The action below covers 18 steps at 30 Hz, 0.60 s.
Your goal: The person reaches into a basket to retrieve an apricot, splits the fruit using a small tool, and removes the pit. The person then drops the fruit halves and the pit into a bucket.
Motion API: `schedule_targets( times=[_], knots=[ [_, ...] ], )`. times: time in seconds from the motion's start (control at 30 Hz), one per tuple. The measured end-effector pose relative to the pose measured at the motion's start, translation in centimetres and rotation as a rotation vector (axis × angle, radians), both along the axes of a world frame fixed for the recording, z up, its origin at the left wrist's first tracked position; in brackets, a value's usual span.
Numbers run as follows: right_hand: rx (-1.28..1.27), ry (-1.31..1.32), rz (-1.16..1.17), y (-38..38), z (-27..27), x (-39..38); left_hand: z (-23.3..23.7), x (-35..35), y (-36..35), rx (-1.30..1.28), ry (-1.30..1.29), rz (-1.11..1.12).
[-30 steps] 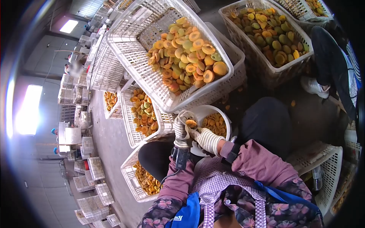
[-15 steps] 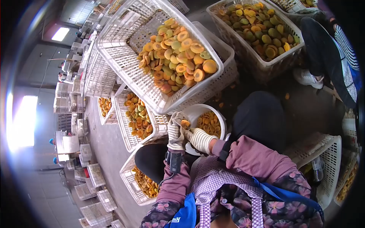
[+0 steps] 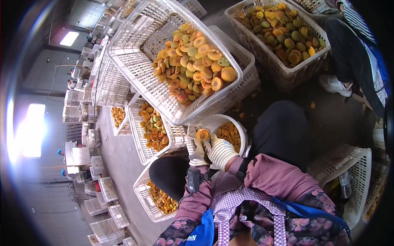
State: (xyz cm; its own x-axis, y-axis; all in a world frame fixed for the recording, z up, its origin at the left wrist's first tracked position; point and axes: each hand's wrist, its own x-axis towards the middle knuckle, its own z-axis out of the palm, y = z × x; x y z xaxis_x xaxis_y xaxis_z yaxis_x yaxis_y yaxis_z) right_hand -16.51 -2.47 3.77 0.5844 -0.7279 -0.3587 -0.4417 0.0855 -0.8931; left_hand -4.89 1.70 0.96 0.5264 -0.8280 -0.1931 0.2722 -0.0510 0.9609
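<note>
My left hand [image 3: 196,148], in a pale work glove, is closed around an apricot half [image 3: 202,134], whose orange cut face is turned up. My right hand [image 3: 222,152], in a white striped glove, is closed and pressed close to the fruit. Something small and dark shows at its fingertips, too hidden to name. Just beyond both hands stands a white bucket [image 3: 243,136] with orange apricot pieces [image 3: 229,134] inside. Above it, a tilted white crate [image 3: 141,78] holds a heap of apricot halves [image 3: 193,61].
Another crate of apricots [image 3: 283,35] stands at the upper right, near a co-worker's shoe [image 3: 335,85]. Crates with fruit [image 3: 152,127] are on the left, one beside my knee [image 3: 167,174]. A crate with a bottle [image 3: 345,184] lies at the right. Stacked crates [image 3: 107,192] line the far floor.
The apricot half has turned so its cut face shows more fully. My right hand has shifted slightly down and right, and the whole view has moved a little.
</note>
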Motion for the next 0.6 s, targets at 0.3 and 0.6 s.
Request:
schedule_targets(
  times=[0.3,0.6],
  knots=[
    [-0.063,-0.074,0.008,0.4,0.4,-0.4,3.8,-2.2,-1.5,-0.116,-0.323,-0.022],
    [0.559,-0.283,0.143,-0.3,1.4,-0.6,0.0,0.7,0.1,-0.132,-0.180,-0.038]
  ],
)
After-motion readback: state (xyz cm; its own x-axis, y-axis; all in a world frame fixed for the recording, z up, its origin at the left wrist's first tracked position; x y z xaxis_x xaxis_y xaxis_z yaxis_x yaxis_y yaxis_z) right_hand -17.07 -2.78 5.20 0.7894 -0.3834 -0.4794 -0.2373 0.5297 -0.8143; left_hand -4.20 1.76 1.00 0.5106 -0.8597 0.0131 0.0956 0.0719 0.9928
